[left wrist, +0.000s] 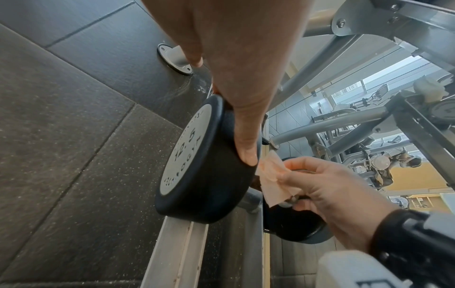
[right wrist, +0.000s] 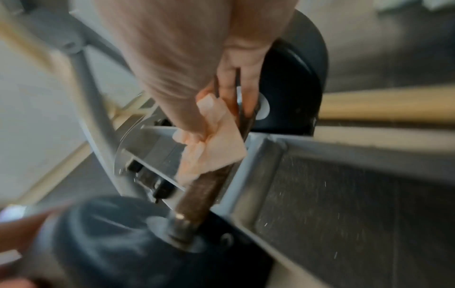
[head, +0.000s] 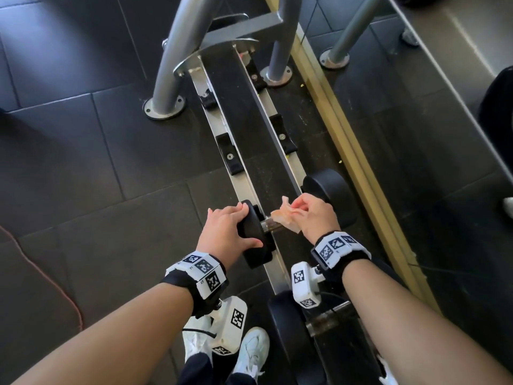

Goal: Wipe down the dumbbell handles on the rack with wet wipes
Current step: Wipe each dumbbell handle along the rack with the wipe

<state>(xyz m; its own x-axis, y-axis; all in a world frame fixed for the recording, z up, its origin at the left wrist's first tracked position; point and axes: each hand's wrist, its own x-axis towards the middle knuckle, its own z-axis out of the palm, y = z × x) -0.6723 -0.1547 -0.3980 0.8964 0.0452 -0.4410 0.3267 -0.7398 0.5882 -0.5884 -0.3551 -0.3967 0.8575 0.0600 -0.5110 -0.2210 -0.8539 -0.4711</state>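
Gym floor of dark rubber tiles, low steel rack (head: pixel 244 165) beside a mirror. The dumbbell (left wrist: pixel 209 161) sits across the rack rails. Left hand (head: pixel 222 232) clamps its near weight head, fingers curled over the rim, steadying it. Right hand (head: pixel 313 215) is wrapped around the handle (right wrist: pixel 209 187) with the wet wipe (head: pixel 283 218) pinched under the fingers. Step: wiping this handle, mid-stroke by the look. Next probably needs the wipe run to the uncovered near end, head held still.
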